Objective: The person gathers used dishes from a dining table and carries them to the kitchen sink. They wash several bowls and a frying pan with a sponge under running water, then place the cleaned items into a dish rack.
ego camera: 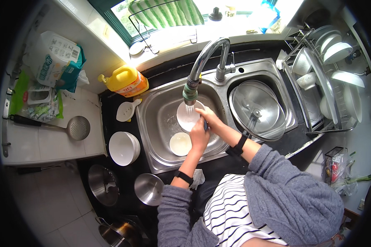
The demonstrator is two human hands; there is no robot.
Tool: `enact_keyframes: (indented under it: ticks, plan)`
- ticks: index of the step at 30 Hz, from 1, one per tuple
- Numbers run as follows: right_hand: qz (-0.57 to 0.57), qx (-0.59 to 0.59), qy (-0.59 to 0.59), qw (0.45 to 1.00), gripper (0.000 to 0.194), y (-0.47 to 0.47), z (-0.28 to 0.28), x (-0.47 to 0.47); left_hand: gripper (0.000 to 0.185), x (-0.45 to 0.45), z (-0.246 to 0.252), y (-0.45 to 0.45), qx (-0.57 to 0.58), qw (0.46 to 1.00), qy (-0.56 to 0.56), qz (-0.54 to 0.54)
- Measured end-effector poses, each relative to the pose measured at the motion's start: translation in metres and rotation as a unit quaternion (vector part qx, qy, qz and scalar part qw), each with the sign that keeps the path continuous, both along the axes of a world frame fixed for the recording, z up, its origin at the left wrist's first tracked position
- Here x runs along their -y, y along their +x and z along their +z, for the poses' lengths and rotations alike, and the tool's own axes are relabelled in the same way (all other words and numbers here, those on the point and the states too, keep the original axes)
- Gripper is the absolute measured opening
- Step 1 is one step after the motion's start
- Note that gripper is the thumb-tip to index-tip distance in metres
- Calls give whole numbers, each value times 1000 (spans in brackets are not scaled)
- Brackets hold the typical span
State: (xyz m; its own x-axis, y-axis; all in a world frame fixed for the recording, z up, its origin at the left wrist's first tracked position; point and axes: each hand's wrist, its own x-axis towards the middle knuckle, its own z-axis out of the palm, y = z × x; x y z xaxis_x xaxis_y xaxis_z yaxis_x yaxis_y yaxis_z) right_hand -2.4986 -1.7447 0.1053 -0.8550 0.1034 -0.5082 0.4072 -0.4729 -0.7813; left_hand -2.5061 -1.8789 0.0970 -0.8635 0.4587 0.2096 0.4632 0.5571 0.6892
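Note:
Water runs from the green-tipped faucet nozzle (190, 92) into a white bowl (185, 115) over the left sink basin (156, 120). My right hand (211, 119) grips the bowl's right rim with the thumb over the edge. Close below it, my left hand (199, 134) is closed on a small dark item (206, 126), mostly hidden by the fingers; I cannot tell what it is. A second bowl (180, 144), holding cloudy liquid, sits on the basin floor to the left of my left wrist.
Stacked white bowls (123, 148), a white spoon rest (127, 111) and a yellow detergent jug (128, 81) stand left of the sink. Glass lids (256, 108) fill the right basin. A dish rack (309, 123) holds dishes at right. A steel bowl (148, 189) is near my left sleeve.

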Motion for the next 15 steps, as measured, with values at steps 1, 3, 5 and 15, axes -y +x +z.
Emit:
enact_keyframes:
  ticks: [1, 3, 5, 15]
  plan:
    - [19, 82, -22, 996, 41, -1, 5, -11, 43, 7, 1, 0, -7, 995, -5, -96]
    - [71, 98, 52, 991, 40, 3, 11, -21, 47, 12, 4, 4, -207, 960, -40, -186]
    - [82, 100, 77, 989, 35, 4, 12, -20, 44, 10, 8, 7, -249, 956, -87, -126]
    - [61, 45, 85, 994, 32, 16, 4, -17, 36, 19, 15, 1, -229, 960, -40, -158]
